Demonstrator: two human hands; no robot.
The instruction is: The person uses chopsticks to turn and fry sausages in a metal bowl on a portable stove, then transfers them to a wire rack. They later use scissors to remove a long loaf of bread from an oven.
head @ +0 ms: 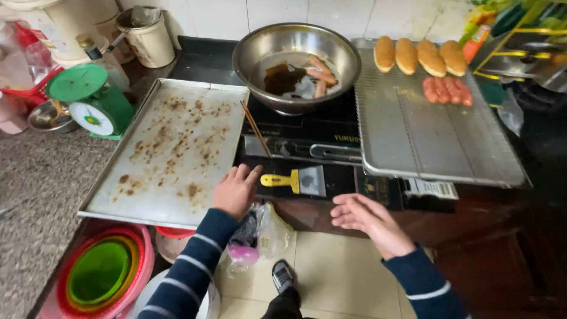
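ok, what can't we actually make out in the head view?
- Left hand: palm on the tray edge, contact underneath hidden.
- Bowl: dark contents unclear, glare and liquid.
- Scraper: blade edge too small to judge.
- Stacked basins: cut by bottom edge.
- Right hand: empty, in midair.

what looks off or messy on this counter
The big empty baking tray is speckled with burnt brown residue, and its near corner juts past the counter edge, over stacked plastic basins. The left hand rests at that edge. A pair of chopsticks leans across its rim.
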